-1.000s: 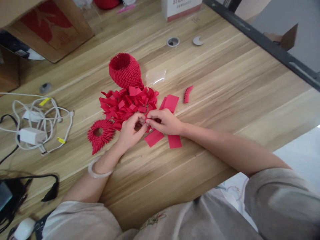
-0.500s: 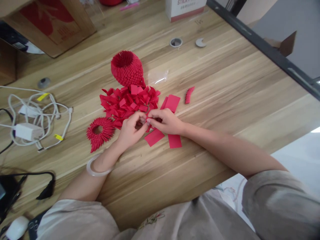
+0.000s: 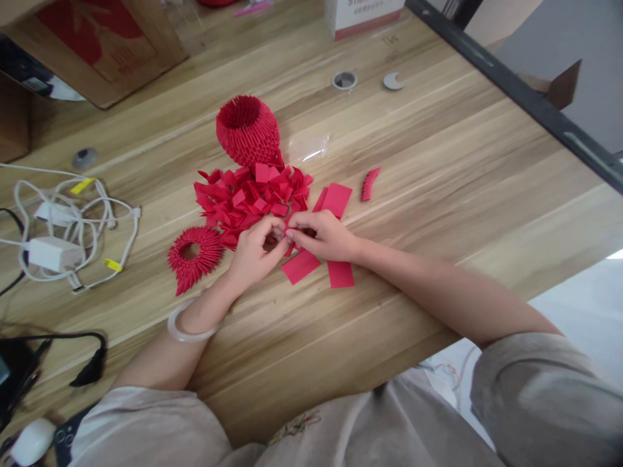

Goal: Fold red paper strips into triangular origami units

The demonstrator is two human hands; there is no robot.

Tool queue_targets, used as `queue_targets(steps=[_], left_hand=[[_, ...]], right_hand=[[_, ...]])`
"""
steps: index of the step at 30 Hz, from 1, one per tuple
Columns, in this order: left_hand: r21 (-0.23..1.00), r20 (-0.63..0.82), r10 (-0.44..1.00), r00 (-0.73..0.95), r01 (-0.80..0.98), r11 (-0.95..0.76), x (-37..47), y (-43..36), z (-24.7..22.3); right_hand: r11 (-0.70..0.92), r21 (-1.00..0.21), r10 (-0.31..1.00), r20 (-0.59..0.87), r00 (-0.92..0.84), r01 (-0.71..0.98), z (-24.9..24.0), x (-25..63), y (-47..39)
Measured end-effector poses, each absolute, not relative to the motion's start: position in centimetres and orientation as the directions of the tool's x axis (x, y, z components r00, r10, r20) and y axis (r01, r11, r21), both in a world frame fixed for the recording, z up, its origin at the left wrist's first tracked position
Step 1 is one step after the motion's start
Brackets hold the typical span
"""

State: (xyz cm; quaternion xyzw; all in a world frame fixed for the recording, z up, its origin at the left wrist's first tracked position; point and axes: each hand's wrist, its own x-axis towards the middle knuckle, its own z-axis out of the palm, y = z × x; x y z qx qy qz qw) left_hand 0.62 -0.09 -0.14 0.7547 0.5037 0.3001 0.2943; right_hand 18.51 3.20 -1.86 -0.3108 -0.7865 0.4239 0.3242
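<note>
My left hand (image 3: 257, 250) and my right hand (image 3: 326, 237) meet at their fingertips, pinching a small red paper piece (image 3: 288, 231) mostly hidden by the fingers. Just beyond them spreads a pile of folded red paper pieces (image 3: 248, 198). A round red vessel of interlocked pieces (image 3: 248, 133) stands behind the pile. Left of my left hand lies a red ring with a pointed end (image 3: 207, 250). Flat red paper slips (image 3: 337, 200) lie around my right hand, with two more (image 3: 341, 274) nearer me. A short curved red strip (image 3: 370, 184) is off to the right.
Tangled white cables with a white adapter (image 3: 55, 254) lie at the left, above a black plug (image 3: 91, 368). A cardboard box (image 3: 146, 61) is at the back left, a white box (image 3: 363, 16) at the back. Clear plastic (image 3: 311, 148) lies beside the vessel.
</note>
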Motion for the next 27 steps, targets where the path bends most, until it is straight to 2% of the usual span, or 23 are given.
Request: queue_targets(steps=[27], left_hand=[[0.72, 0.144, 0.935, 0.323, 0.615, -0.324, 0.33, -0.07, -0.48]], right_hand=[[0.433, -0.876, 0.768, 0.234, -0.596, 0.213, -1.85, 18.62, 3.16]])
